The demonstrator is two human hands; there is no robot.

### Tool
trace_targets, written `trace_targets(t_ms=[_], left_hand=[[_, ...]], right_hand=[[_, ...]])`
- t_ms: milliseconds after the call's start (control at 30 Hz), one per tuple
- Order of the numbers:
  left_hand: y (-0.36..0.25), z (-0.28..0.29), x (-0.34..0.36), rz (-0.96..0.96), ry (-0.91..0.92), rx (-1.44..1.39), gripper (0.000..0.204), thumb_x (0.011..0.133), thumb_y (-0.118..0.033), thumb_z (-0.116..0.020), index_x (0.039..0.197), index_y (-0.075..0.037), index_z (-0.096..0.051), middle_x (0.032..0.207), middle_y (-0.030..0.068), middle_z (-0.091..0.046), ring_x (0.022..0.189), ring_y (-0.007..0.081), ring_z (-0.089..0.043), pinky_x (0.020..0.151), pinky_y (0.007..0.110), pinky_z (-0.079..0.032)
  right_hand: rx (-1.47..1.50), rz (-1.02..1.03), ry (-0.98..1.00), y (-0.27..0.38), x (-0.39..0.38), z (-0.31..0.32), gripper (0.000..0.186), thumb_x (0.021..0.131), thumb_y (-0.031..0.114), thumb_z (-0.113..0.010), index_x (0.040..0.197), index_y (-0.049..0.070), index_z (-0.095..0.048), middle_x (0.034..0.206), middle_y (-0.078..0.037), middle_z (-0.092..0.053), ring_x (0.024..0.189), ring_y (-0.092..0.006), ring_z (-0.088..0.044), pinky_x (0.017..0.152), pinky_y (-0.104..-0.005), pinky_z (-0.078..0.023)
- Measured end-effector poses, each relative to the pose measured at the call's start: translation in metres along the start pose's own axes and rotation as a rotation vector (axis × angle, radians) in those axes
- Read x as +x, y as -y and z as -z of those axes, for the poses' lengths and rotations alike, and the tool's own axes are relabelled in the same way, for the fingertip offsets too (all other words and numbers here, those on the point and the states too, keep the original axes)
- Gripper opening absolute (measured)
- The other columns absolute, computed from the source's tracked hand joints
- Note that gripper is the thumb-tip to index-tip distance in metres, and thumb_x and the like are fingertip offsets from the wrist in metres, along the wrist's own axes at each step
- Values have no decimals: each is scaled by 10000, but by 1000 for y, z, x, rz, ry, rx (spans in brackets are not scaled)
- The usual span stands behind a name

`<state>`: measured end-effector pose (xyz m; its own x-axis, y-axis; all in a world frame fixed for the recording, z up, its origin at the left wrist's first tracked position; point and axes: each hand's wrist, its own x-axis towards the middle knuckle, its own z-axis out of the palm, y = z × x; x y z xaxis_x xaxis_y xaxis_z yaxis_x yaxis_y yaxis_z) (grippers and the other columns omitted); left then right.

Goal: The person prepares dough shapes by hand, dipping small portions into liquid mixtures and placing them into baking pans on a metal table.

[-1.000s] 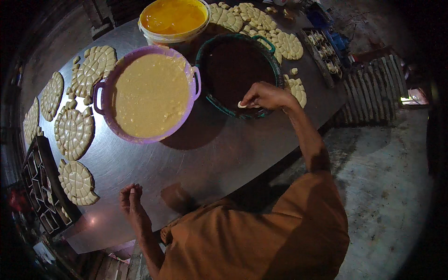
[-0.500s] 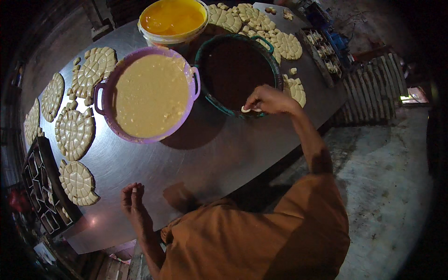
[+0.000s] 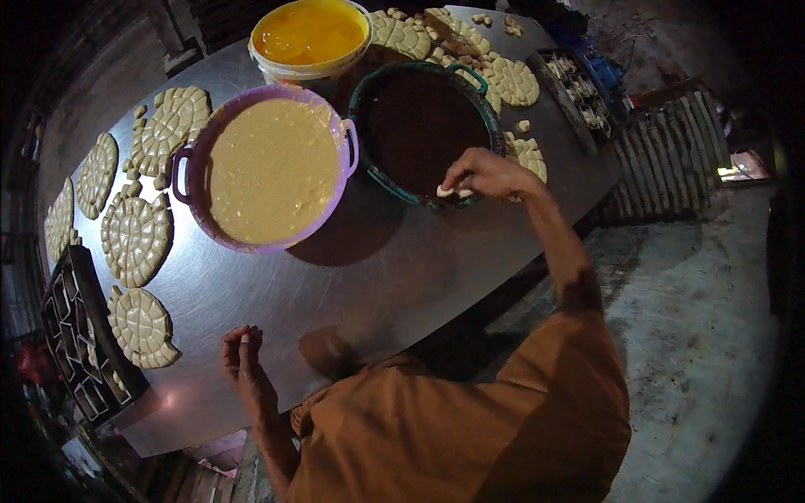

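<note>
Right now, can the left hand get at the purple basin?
Probably yes: the left hand is over the metal table, and nothing visible stands between it and the purple basin.

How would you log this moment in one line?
right hand: pinching pale piece at green basin's near rim | left hand: curled, above metal table

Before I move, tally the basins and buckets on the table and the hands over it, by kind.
Basins: 2 (purple basin, green basin)
White bucket: 1
Hands: 2 (left hand, right hand)
Total: 5
</note>
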<state>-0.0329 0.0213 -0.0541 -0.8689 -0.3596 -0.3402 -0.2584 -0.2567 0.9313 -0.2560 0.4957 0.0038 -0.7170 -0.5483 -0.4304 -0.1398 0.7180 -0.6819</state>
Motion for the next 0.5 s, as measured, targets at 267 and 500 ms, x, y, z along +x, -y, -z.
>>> trace_targets(t_ms=[267,500], left_hand=[[2,-18,-8,71,115,-38,133,969,-126,-614,1052,-27,-645,991,72,-662,959,169,-623,916,332,-485],[11,-89,-20,385,536,-160,192,979,-178,-606,1078,-17,-643,1027,70,-667,969,164,-619,910,329,-486]], right_hand=[[972,-93,-164,16,-19,-9,481,923,25,-654,1372,82,-492,1142,-22,-645,989,-117,-656,844,-312,-580],[1254,134,-278,39,-12,-57,692,892,19,-697,1484,148,-363,1234,-49,-603,1118,-165,-619,926,-355,-567]])
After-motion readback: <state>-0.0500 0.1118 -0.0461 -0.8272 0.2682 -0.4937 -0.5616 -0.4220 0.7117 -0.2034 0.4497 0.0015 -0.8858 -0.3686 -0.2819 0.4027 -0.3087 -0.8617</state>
